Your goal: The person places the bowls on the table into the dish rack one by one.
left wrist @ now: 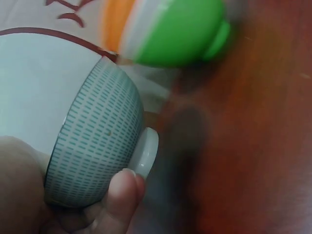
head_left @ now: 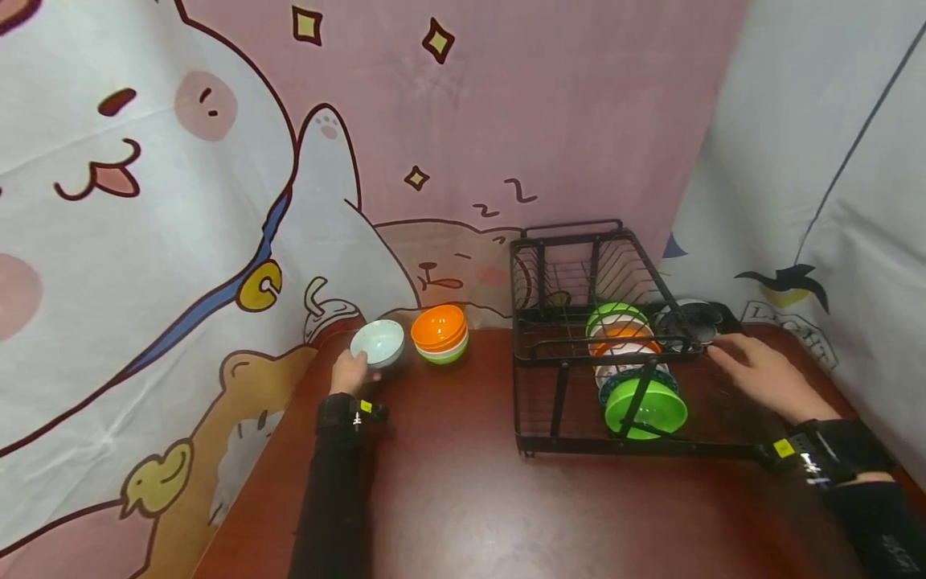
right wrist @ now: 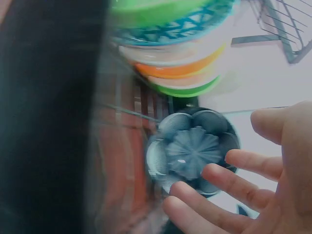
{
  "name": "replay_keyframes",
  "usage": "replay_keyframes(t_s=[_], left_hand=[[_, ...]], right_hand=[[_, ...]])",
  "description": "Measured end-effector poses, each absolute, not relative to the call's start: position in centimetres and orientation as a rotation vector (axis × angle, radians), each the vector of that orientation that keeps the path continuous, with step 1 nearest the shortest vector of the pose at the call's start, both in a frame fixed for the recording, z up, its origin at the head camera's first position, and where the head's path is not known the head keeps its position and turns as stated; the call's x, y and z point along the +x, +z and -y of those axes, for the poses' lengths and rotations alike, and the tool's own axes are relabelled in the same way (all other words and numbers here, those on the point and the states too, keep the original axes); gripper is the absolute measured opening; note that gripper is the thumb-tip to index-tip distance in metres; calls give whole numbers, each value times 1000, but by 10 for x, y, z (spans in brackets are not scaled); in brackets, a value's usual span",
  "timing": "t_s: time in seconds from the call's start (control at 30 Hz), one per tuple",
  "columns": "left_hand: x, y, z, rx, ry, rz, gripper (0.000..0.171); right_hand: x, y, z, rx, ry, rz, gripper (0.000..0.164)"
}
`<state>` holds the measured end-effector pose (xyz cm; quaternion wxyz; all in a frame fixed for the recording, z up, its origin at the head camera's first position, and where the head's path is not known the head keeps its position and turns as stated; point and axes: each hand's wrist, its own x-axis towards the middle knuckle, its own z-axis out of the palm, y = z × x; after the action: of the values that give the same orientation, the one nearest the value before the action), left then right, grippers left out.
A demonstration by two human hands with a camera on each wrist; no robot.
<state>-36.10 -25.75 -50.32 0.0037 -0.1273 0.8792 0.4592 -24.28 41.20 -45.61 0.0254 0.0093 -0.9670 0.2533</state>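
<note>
My left hand (head_left: 348,375) grips a pale bowl (head_left: 378,344) at the left of the table. In the left wrist view the bowl (left wrist: 97,131) is patterned with green dashes, and a fingertip presses near its white foot. Just right of it, an orange bowl (head_left: 438,325) sits stacked on white and green ones. At the right, my right hand (head_left: 768,379) reaches beside the black dish rack (head_left: 579,445) with fingers spread and holding nothing. Close to those fingers is a clear, flower-shaped glass bowl (right wrist: 192,151); whether they touch it I cannot tell.
Inside the rack, several bowls stand in a row on edge, a green bowl (head_left: 647,412) foremost. The rack's upper wire tier (head_left: 615,354) overhangs part of them. A brown table (head_left: 463,498) lies in front, with a printed cloth (head_left: 579,104) behind.
</note>
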Motion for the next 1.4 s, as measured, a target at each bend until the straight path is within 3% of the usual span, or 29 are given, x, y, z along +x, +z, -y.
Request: replay_keyframes(t_s=[0.3, 0.57, 1.0, 1.4], left_hand=[[-366, -399, 240, -199, 1504, -2956, 56], [-348, -319, 204, 86, 1709, -2859, 55], [-331, -302, 157, 332, 1640, -2853, 49], [-326, -278, 87, 523, 1430, -2937, 45]], right_hand=[[-258, -368, -399, 125, 762, 2868, 64], [-268, -305, -379, 119, 832, 2774, 68], [-273, -304, -376, 144, 980, 2806, 72], [-278, -248, -321, 374, 1436, 2846, 81]])
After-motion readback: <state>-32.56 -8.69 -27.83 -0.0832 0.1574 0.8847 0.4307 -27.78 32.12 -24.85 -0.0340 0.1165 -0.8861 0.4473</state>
